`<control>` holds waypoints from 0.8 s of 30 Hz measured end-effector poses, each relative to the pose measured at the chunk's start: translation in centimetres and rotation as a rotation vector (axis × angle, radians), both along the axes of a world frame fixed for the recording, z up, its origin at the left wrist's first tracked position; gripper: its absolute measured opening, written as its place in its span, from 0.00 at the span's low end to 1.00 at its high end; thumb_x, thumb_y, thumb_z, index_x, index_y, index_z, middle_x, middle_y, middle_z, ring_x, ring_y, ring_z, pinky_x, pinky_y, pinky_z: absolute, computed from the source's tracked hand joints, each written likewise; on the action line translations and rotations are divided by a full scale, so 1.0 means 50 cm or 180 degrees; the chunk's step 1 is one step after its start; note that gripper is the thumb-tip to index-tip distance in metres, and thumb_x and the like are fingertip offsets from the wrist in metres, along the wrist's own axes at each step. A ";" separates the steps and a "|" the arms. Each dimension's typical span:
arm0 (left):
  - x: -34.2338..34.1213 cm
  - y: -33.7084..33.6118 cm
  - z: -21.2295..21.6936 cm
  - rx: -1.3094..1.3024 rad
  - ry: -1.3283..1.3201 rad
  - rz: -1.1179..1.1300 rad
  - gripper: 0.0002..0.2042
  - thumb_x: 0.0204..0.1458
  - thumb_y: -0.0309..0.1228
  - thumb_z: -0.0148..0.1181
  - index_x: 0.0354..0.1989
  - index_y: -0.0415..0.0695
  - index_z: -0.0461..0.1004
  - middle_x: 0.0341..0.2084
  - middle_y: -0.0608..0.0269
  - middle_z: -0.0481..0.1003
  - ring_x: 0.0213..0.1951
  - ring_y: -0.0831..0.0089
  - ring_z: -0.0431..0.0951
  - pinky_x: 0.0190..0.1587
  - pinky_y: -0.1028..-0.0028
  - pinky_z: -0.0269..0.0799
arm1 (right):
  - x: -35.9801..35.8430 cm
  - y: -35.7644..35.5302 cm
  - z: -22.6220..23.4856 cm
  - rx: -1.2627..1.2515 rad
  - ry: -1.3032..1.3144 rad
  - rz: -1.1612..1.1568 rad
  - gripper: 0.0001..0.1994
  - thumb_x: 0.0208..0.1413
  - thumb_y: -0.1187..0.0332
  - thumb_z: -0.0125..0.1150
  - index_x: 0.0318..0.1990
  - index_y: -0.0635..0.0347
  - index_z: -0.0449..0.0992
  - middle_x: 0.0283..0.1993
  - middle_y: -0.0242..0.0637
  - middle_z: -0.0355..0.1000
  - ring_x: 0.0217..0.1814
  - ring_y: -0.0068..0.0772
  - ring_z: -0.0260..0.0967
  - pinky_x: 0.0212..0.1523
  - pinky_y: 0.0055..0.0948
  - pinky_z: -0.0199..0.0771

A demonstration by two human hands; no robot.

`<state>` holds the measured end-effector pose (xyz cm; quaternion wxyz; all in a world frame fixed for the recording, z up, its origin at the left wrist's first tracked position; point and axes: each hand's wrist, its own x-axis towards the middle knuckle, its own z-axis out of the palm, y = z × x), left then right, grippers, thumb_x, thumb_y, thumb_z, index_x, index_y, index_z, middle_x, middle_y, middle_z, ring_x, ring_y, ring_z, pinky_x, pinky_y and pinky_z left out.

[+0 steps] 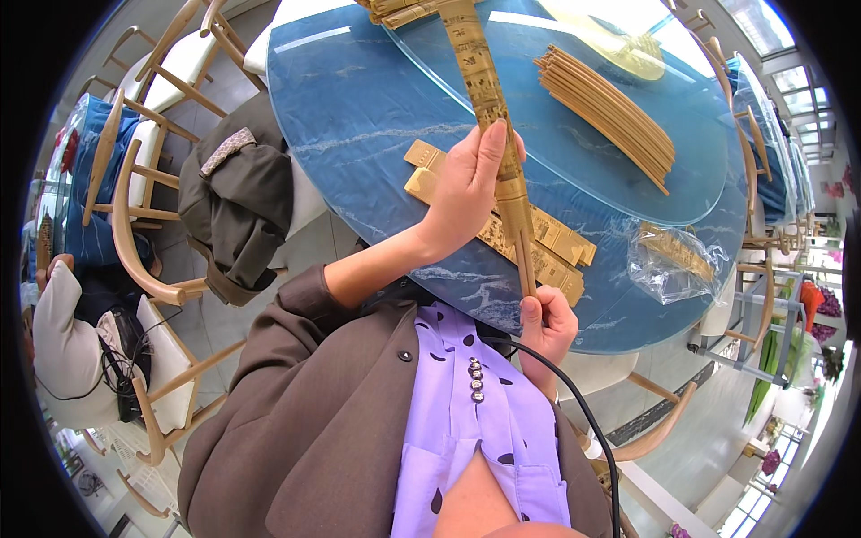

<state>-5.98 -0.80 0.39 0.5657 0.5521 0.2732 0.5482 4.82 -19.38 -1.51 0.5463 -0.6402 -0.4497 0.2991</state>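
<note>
My right hand (545,330) is pinching the lower ends of the thin sticks (526,269) near my shirt, thumb and fingers closed on them. The sticks are running up into a long gold sleeve (477,67); how far in, I can't tell. My left hand (475,170) is wrapping the sleeve, thumb pressing on top, no gap showing. The sleeve is slanting away over the blue table (314,117). Loose sleeves (565,240) are lying under and beside it, and a clear bag (677,260) with gold pieces inside is sitting to the right. Farther off, a bundle (610,117) of bare sticks is lying on the glass turntable (704,148). A gold stack (399,11) is sitting at the far edge of view, partly cut off.
</note>
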 end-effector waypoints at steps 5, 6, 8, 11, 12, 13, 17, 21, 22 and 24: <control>-0.007 -0.021 0.012 -0.0515 -0.0225 -0.0457 0.22 0.71 0.45 0.40 0.35 0.41 0.72 0.22 0.73 0.67 0.25 0.85 0.62 0.27 0.79 0.59 | -0.004 0.007 0.001 -0.0010 0.0247 -0.0123 0.13 0.63 0.68 0.64 0.29 0.65 0.70 0.24 0.25 0.61 0.27 0.16 0.54 0.28 0.19 0.55; -0.004 -0.016 0.001 -0.0399 -0.0217 -0.0225 0.21 0.71 0.44 0.41 0.34 0.40 0.71 0.22 0.73 0.66 0.25 0.85 0.61 0.26 0.79 0.58 | -0.004 0.005 0.004 0.0002 0.0245 -0.0082 0.13 0.63 0.68 0.64 0.29 0.65 0.70 0.24 0.25 0.61 0.26 0.16 0.54 0.28 0.19 0.55; 0.004 0.002 -0.015 -0.0164 -0.0209 0.0234 0.19 0.71 0.42 0.44 0.32 0.40 0.71 0.20 0.75 0.64 0.25 0.87 0.58 0.24 0.79 0.55 | -0.004 0.003 0.009 0.0029 0.0232 -0.0008 0.13 0.63 0.69 0.63 0.28 0.65 0.70 0.23 0.26 0.61 0.26 0.16 0.54 0.28 0.19 0.55; 0.004 -0.014 0.008 -0.0097 -0.0057 0.0552 0.17 0.69 0.37 0.49 0.27 0.40 0.68 0.18 0.76 0.60 0.24 0.87 0.54 0.23 0.77 0.52 | -0.007 0.004 0.009 0.0199 0.0166 0.0003 0.12 0.63 0.70 0.63 0.28 0.65 0.70 0.23 0.26 0.61 0.25 0.16 0.53 0.27 0.20 0.54; 0.005 -0.017 0.004 -0.0044 -0.0032 0.0620 0.17 0.69 0.36 0.50 0.26 0.40 0.67 0.18 0.75 0.59 0.24 0.86 0.54 0.23 0.77 0.52 | -0.009 0.005 0.009 0.0216 0.0151 0.0017 0.12 0.63 0.70 0.62 0.28 0.65 0.69 0.22 0.26 0.61 0.25 0.16 0.53 0.26 0.20 0.54; 0.005 -0.020 -0.004 0.0016 -0.0002 0.0696 0.17 0.69 0.35 0.50 0.25 0.40 0.65 0.18 0.75 0.58 0.24 0.86 0.53 0.22 0.76 0.51 | -0.011 0.006 0.012 0.0239 0.0142 0.0039 0.12 0.63 0.70 0.62 0.28 0.64 0.69 0.22 0.27 0.61 0.25 0.17 0.53 0.26 0.20 0.54; 0.012 -0.017 -0.020 0.0262 -0.0091 0.0879 0.17 0.68 0.32 0.51 0.24 0.40 0.62 0.16 0.72 0.55 0.22 0.83 0.52 0.22 0.75 0.52 | -0.015 0.012 0.015 0.0329 0.0049 0.0109 0.13 0.63 0.70 0.62 0.28 0.64 0.69 0.22 0.27 0.60 0.24 0.17 0.52 0.25 0.21 0.52; 0.018 -0.026 -0.012 0.0480 0.0058 0.0928 0.16 0.68 0.30 0.50 0.25 0.40 0.61 0.15 0.67 0.56 0.21 0.80 0.52 0.22 0.74 0.52 | -0.018 0.019 0.011 0.0378 0.0021 0.0098 0.13 0.63 0.69 0.62 0.27 0.64 0.69 0.21 0.28 0.60 0.23 0.18 0.51 0.24 0.22 0.51; 0.020 -0.028 -0.014 0.0513 0.0091 0.0879 0.16 0.68 0.30 0.50 0.26 0.40 0.61 0.15 0.66 0.56 0.21 0.80 0.52 0.22 0.74 0.52 | -0.018 0.021 0.011 0.0404 -0.0014 0.0148 0.14 0.64 0.68 0.62 0.28 0.64 0.69 0.22 0.26 0.61 0.24 0.16 0.51 0.24 0.20 0.50; 0.019 -0.034 -0.014 0.0513 0.0129 0.0815 0.15 0.68 0.30 0.50 0.26 0.39 0.61 0.15 0.66 0.56 0.20 0.80 0.52 0.21 0.74 0.52 | -0.019 0.022 0.012 0.0456 -0.0085 0.0253 0.14 0.66 0.65 0.60 0.29 0.63 0.69 0.25 0.24 0.63 0.25 0.12 0.52 0.25 0.17 0.49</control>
